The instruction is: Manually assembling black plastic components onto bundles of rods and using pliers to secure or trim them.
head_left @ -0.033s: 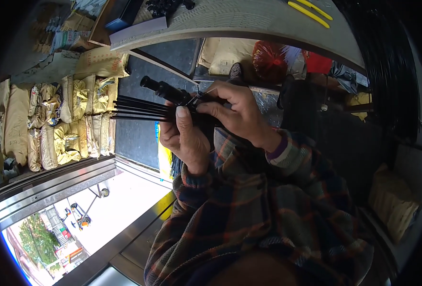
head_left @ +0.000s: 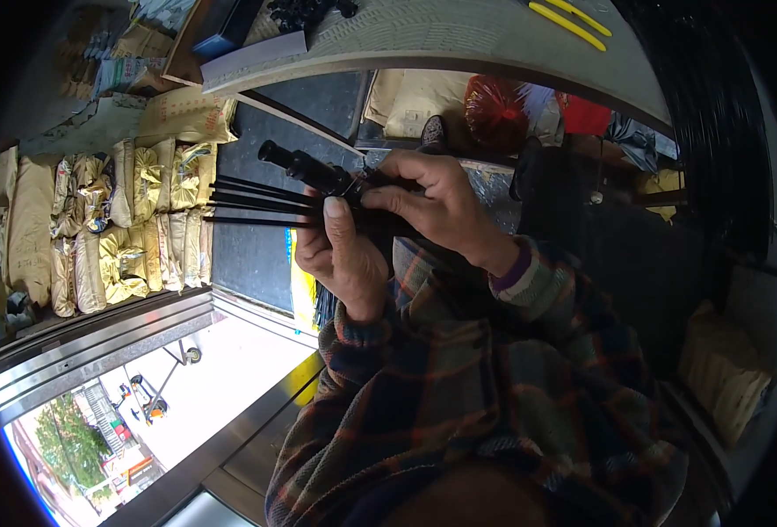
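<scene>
My left hand (head_left: 349,263) is closed round a bundle of thin black rods (head_left: 261,195), its thumb pressed along the top. The rods' free ends fan out to the left. Just above them, a black cylindrical fitting (head_left: 305,167) with a ringed, knob-like end slants up to the left. My right hand (head_left: 441,206) pinches the inner end of this fitting, thumb and bent forefinger close to the left thumb. Dark parts between the two hands blend together, so the join between fitting and rods cannot be made out.
Beyond my hands runs a grey worktable (head_left: 458,39) bearing yellow-handled pliers (head_left: 573,22) and small black parts (head_left: 309,10). Brown paper packages (head_left: 129,220) are stacked at left. A red bag (head_left: 496,112) sits under the table. Long black strands (head_left: 722,114) hang at right.
The rods' free ends have shifted slightly, with the lowest rod standing more apart from the others. Both hands keep their places.
</scene>
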A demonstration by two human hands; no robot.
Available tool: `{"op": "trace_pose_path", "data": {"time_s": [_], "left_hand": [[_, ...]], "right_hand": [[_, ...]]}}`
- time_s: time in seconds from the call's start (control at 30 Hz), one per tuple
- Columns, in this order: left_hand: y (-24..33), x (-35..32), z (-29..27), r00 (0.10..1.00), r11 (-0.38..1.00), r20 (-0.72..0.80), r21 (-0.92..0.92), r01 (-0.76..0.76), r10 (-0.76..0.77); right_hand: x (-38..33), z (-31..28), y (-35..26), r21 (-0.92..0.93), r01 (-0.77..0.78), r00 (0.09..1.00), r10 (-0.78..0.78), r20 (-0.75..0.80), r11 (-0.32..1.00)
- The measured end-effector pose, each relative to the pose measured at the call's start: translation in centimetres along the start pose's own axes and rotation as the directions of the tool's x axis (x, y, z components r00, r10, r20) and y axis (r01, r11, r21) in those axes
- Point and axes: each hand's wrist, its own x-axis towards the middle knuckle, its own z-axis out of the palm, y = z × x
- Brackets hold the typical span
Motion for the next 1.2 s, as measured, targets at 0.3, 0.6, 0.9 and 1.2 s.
{"op": "trace_pose_path", "data": {"time_s": [0.3, 0.6, 0.9, 1.2], "left_hand": [[0.2, -0.4, 1.1, 0.999, 0.999, -0.036, 0.033, -0.024, 0.025], [0.1, -1.1, 1.5, 0.999, 0.999, -0.029, -0.033, -0.021, 0.020], [0.3, -0.6, 0.8, 1.000, 1.000, -0.021, 0.020, 0.010, -0.009], [0.7, -0.4, 0.4, 0.997, 0.993, 0.040, 0.100, 0.059, -0.063]], "right_hand": [[0.2, 0.7, 0.7, -0.213, 0.343, 0.922, -0.371, -0.110, 0.915], [0.5, 1.9, 1.2, -0.365, 0.471, 0.820, -0.551, -0.154, 0.803], [0.4, 1.0, 0.8, 0.132, 0.017, 1.000, -0.017, 0.002, 0.991], [-0.3, 2.6, 1.4, 0.099, 0.078, 0.986, -0.062, -0.154, 0.992]]}}
